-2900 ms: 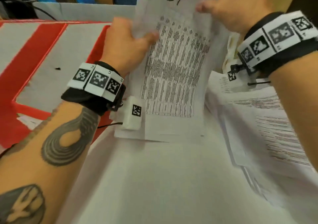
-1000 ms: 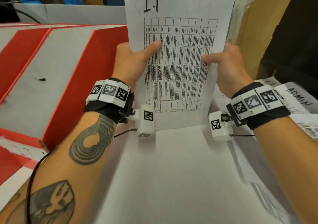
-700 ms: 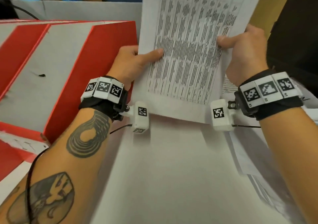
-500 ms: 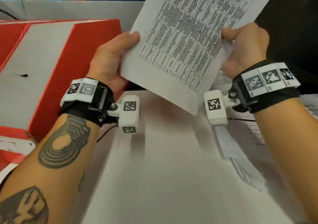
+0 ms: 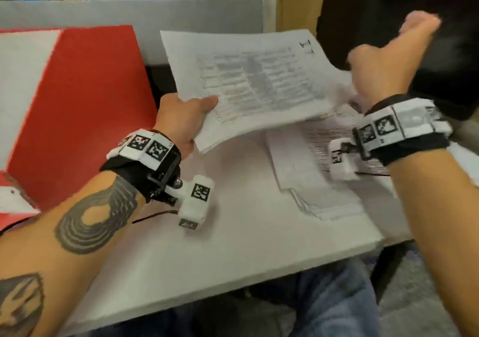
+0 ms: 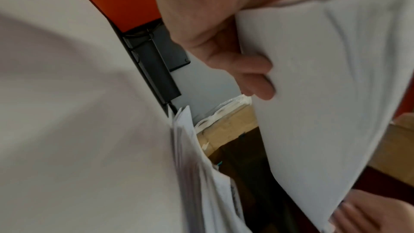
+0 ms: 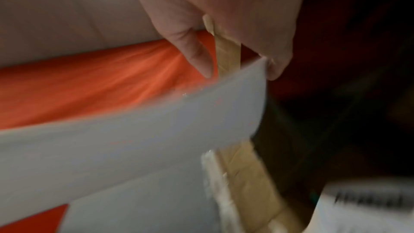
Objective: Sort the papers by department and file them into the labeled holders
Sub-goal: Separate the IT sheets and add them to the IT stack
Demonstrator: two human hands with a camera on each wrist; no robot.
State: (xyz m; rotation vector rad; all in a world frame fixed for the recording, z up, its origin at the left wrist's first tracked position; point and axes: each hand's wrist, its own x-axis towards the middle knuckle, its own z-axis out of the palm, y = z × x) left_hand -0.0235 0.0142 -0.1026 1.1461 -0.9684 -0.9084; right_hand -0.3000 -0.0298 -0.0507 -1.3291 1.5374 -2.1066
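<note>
The left hand (image 5: 178,119) grips the near left corner of a sheet (image 5: 248,83), thumb on top and fingers curled under it, as the left wrist view shows. The right hand (image 5: 383,67) is raised at the sheet's right edge; the head view is blurred there, while the right wrist view shows thumb and a fingertip at the sheet's corner, so whether it grips or only touches I cannot tell.

The sheet hangs over the surface (image 5: 246,233), nearly flat, its printed table facing up and a handwritten "IT" at its far right corner. Under its right part, on the surface, lies the stack (image 5: 324,181) of unsorted papers, fanned and untidy. To the left stands a red and white holder (image 5: 85,98), just beside the left hand; its label is not readable here.

The step in hand appears to be filing this IT sheet. The next move likely calls for carrying it left to the holder marked IT, turning it on edge and sliding it in, which first needs the label checked. The limp sheet may buckle if only one corner is held.
</note>
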